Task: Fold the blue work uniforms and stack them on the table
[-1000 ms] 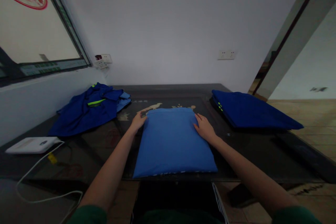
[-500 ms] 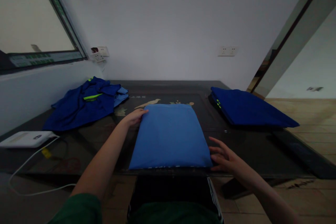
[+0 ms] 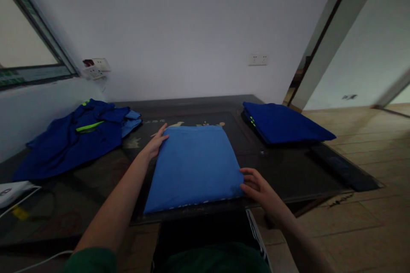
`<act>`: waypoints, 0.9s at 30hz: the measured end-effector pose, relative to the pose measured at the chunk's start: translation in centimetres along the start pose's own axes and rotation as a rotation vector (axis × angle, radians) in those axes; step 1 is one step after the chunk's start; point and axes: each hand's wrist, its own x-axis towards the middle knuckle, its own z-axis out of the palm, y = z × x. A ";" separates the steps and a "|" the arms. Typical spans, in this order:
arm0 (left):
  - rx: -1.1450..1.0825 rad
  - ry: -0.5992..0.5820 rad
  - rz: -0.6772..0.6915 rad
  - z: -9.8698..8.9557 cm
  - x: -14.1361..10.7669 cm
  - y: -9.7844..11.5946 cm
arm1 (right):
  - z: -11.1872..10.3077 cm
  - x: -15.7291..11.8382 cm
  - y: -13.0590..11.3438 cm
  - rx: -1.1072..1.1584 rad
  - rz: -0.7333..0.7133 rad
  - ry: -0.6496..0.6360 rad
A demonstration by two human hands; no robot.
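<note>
Left hand (image 3: 154, 145), open, touching blue cloth (image 3: 196, 166) | right hand (image 3: 257, 185), half-open, touching its side | cloth lying along worktop's (image 3: 282, 170) front edge

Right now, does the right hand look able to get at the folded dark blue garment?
Probably yes: the right hand is at the light blue folded cloth, and only bare tabletop seems to separate it from the folded dark blue garment.

Prob. home rm: window (image 3: 24, 34), wall sockets (image 3: 258, 59), patterned tbl (image 3: 275, 170), tan flr (image 3: 361, 140).
</note>
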 end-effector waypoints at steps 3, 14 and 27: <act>0.009 -0.066 -0.001 -0.4 0.4 -0.7 | 0.3 -0.4 -0.8 0.176 0.046 -0.026; -0.021 -0.089 -0.033 0.2 -0.2 -0.2 | 0.1 -2.1 0.2 0.393 0.086 -0.040; 0.019 -0.068 -0.051 0.3 -0.6 -0.1 | 1.0 2.3 -1.6 0.044 0.129 -0.194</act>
